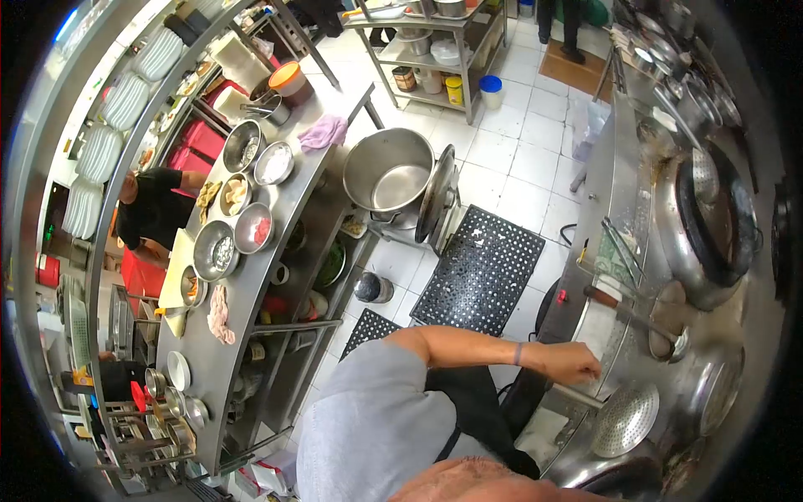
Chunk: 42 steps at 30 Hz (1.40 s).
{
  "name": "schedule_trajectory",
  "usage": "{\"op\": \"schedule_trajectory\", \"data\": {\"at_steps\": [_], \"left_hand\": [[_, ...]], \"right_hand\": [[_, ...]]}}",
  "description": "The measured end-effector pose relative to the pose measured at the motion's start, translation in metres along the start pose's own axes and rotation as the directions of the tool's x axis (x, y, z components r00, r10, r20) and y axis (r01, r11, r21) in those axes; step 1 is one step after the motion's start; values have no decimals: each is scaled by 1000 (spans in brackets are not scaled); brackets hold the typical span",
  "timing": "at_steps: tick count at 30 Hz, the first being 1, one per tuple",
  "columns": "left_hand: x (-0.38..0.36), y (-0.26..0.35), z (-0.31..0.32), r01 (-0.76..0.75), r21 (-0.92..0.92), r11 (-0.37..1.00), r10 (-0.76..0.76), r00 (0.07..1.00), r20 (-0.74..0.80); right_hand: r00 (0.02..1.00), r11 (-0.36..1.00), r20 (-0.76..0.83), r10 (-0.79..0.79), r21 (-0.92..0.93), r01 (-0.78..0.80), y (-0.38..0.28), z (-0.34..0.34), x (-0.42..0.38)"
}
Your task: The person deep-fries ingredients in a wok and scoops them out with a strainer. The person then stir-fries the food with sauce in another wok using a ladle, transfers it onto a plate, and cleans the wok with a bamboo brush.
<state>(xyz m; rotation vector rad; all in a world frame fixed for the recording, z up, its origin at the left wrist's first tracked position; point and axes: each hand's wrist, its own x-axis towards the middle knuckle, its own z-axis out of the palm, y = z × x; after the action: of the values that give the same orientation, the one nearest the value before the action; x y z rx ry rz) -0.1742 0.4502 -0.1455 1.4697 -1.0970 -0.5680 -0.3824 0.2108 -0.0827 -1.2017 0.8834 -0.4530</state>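
My left hand (573, 361), with a thin band at the wrist, reaches over the front edge of the cooking range. Its fingers are curled; whatever may be in them is hidden. Just below it lies the handle of a perforated skimmer (626, 420), whose round bowl rests over a wok at the lower right. A wooden-handled ladle (629, 313) lies on the range beyond the hand. Along the bottom edge part of my bare right arm (460, 483) shows, but the right hand itself is out of view.
A large wok (711, 230) sits farther along the range, near tongs (623, 247). Behind me runs a steel counter (276, 184) with several bowls and a pink cloth (323, 132). A big stockpot (389, 171) and a black rubber mat (478, 266) occupy the aisle. Another person (155, 209) stands beyond the counter.
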Motion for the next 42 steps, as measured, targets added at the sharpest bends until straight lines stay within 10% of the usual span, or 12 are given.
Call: {"op": "schedule_trajectory", "data": {"at_steps": [10,14,19,23,24,26,30,33,36,38,40,42], "left_hand": [[6,100,190,-170,-504,847,400,828,393],[-18,116,288,479,-519,707,232,536,812],[-46,152,370,783,-151,603,-77,246,966],[-49,156,418,943,-126,308,88,104,991],[-53,168,427,950,-228,214,-198,271,942],[-47,172,422,960,-243,141,-286,275,918],[-42,176,412,943,-321,90,-328,332,884],[-28,177,405,932,-361,35,-384,346,856],[-16,174,380,937,-348,-6,-330,327,886],[-6,167,351,949,-316,-15,-214,306,928],[6,164,325,952,-303,-43,-258,282,924],[17,158,312,927,-228,-297,-148,191,970]], "right_hand": [[968,866,-202,146,499,-26,-15,-193,-164],[950,648,-248,188,758,70,-15,-240,-283],[963,501,-219,157,858,113,23,-229,-313],[738,995,-673,-45,34,92,68,-199,-334],[646,971,-754,-114,-224,-90,81,-203,-341],[522,619,-785,-333,-600,-507,122,-218,-353],[550,188,-716,-429,-667,-721,250,-229,-369],[605,577,-780,-162,-572,-583,295,-246,-365],[632,928,-732,255,1,-374,261,-254,-368],[664,798,-648,372,589,128,223,-276,-392],[652,575,-698,295,675,462,152,-256,-403],[639,738,-756,143,512,440,103,-240,-396]]}}
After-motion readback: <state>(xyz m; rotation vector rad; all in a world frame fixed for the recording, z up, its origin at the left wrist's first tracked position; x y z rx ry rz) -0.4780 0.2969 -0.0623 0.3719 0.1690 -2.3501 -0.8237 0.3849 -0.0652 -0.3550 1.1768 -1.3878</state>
